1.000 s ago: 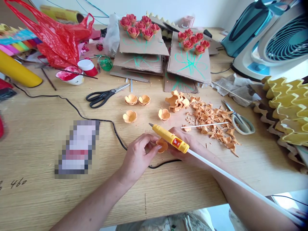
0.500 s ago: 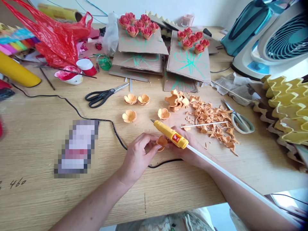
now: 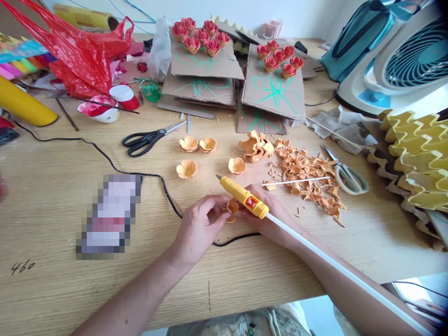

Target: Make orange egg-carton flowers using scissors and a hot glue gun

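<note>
My left hand point(image 3: 206, 219) pinches a small orange paper flower cup point(image 3: 233, 211) between thumb and fingers. Close against its right side is my right hand point(image 3: 268, 214), closed round a yellow hot glue gun point(image 3: 245, 196) that hides most of its fingers. The gun's nozzle points up and left, and a long white glue stick point(image 3: 329, 266) sticks out of its back over my right forearm. Beyond the hands sit finished-looking orange flower cups, one point(image 3: 237, 165) just past the nozzle and another point(image 3: 186, 169) to the left. Two more cups point(image 3: 198, 144) stand side by side behind them.
Orange scraps point(image 3: 308, 172) lie at right beside pale-handled scissors point(image 3: 350, 178). Black scissors point(image 3: 147, 139) and a blurred-out phone point(image 3: 110, 214) are at left; a black cord point(image 3: 168, 196) crosses the table. Cardboard sheets point(image 3: 273, 93) with red flowers, yellow egg trays point(image 3: 413, 158) and a fan point(image 3: 378, 70) stand behind.
The flower cup has turned a little in my fingers, its opening now tipped more sideways. Both hands keep their hold, and the whole view has shifted slightly.
</note>
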### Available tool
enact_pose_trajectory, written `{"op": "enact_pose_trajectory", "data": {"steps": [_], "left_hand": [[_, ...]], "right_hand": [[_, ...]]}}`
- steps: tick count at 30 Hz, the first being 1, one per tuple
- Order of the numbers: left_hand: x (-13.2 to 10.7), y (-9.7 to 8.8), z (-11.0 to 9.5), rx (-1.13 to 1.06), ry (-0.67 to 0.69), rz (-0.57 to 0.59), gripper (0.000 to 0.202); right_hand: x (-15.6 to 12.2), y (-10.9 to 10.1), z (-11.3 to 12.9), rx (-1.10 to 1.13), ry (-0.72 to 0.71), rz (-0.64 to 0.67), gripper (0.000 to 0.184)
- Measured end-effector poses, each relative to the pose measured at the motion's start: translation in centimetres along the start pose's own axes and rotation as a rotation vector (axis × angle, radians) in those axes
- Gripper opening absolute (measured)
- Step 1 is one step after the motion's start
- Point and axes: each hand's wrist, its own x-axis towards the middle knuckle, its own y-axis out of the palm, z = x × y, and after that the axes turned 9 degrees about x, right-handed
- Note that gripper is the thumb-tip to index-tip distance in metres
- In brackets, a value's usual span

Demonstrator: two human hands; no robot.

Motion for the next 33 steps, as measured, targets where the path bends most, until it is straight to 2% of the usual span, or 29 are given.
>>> {"op": "enact_pose_trajectory", "data": {"steps": [10, 21, 26, 33], "left_hand": [[-0.10, 0.22, 0.00, -0.003, 0.042, -0.017, 0.020], [0.06, 0.08, -0.01, -0.014, 0.051, -0.012, 0.017], [0.02, 0.01, 0.07, -0.037, 0.009, 0.005, 0.019], [0.15, -0.10, -0.03, -0.003, 0.054, 0.010, 0.016]], "right_hand": [[-0.39, 0.15, 0.53, 0.004, 0.021, 0.032, 0.010], [-0.44, 1.00, -0.11, -0.018, -0.020, -0.017, 0.016], [-0.45, 1.01, -0.13, 0.009, 0.003, -0.014, 0.014], [-0.46, 0.87, -0.32, -0.045, -0.011, 0.007, 0.014]]}}
